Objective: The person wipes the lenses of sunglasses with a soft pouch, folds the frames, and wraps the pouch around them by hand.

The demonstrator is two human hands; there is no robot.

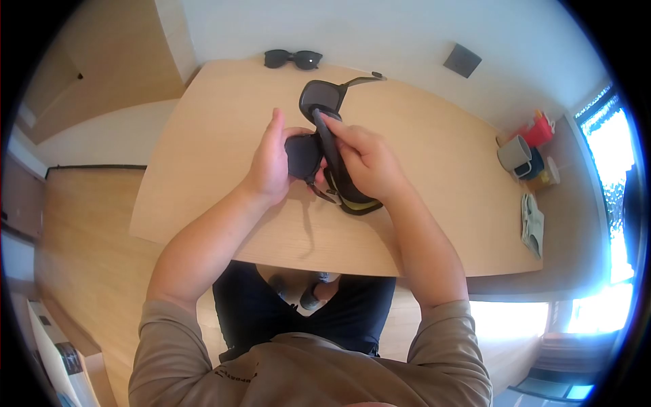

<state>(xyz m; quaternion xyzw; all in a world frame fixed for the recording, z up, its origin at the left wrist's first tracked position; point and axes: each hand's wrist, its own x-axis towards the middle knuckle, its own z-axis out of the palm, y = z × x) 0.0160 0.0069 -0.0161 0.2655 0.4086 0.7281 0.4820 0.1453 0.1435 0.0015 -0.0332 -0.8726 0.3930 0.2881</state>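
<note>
Above the table, my left hand (269, 159) grips a large pair of dark sunglasses (304, 158) by the lower lens, thumb raised and fingers partly hidden behind it. Their other lens points away from me, and one temple reaches out to the upper right. My right hand (366, 159) is closed on a long black item (352, 197) with a yellowish inner edge, which looks like a glasses case. Its upper end crosses the middle of the sunglasses. Whether the two touch there I cannot tell.
A second pair of sunglasses (293, 60) lies at the table's far edge by the wall. To the right are a grey mug (515, 153), a red item (540, 128) and a folded paper or cloth (531, 225). The wooden table (447, 203) ends just before my lap.
</note>
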